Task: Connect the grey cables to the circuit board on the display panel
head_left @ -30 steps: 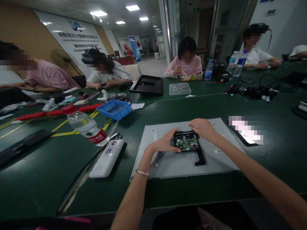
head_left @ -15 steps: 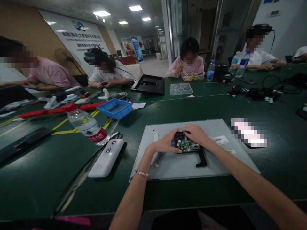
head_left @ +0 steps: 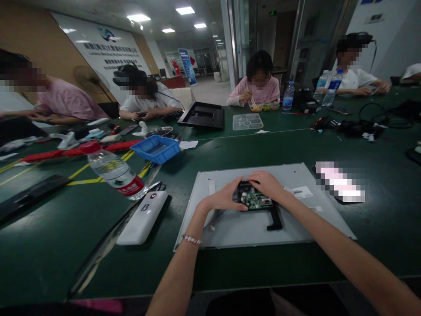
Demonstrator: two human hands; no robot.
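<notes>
A green circuit board in a black frame lies on a flat grey metal panel in front of me. My left hand grips the frame's left side, thumb at the near corner and fingers at the far one. At the board's far edge my right hand curls its fingers over the top; its fingertips are partly hidden, and it seems to hold the same frame. A thin cable lies on the panel by my left wrist. White labels show on the panel's right part.
A white power bank and a water bottle are to the left, with a blue basket beyond. A phone lies right of the panel. Farther off are a black casing, a plastic lid and several people at the table.
Both hands stay at the board with almost the same grip. The whole view has shifted slightly, so near things appear a little farther left.
</notes>
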